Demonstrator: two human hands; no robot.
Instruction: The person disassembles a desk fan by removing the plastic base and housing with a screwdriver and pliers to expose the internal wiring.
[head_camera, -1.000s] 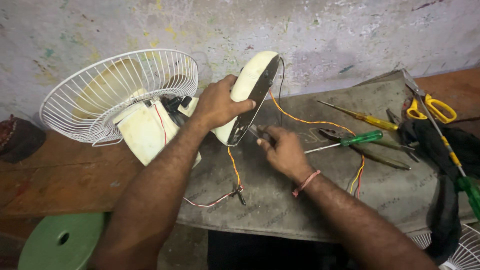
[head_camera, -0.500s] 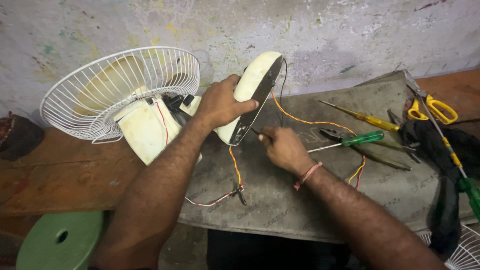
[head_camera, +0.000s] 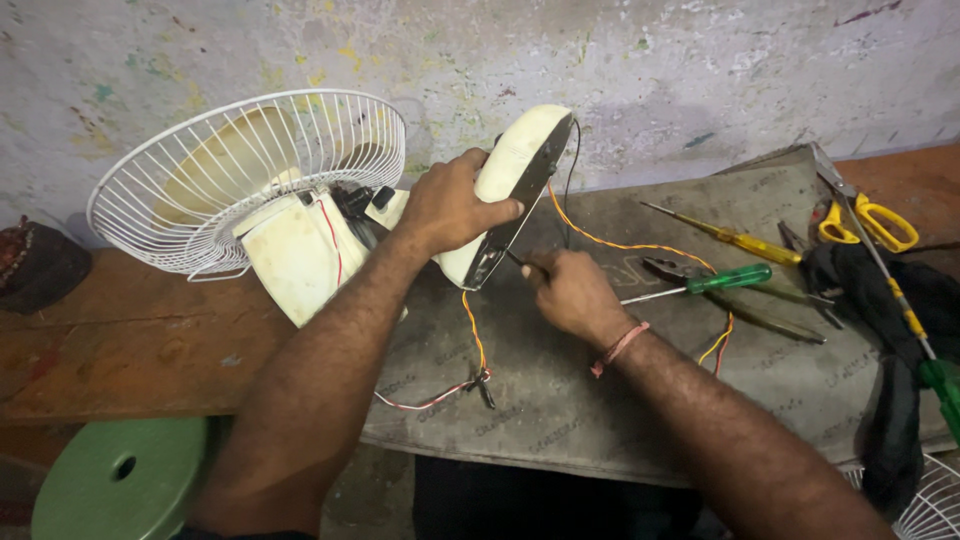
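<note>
Hands: left hand (head_camera: 448, 207) grasping fan base (head_camera: 510, 190) | right hand (head_camera: 567, 292) clenched on screwdriver (head_camera: 517, 262)

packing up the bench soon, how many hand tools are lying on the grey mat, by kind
screwdrivers: 3 (yellow handle, green handle, green handle at the right edge)
pliers: 1
scissors: 1, yellow grip
total: 5

Left hand (head_camera: 450, 205) gripped cream fan base (head_camera: 515, 170) tilted on edge, right hand (head_camera: 570, 292) held a thin tool against its underside, white fan cage (head_camera: 250, 170) beside, screwdrivers (head_camera: 715, 280) on worktop (head_camera: 640, 400).
</note>
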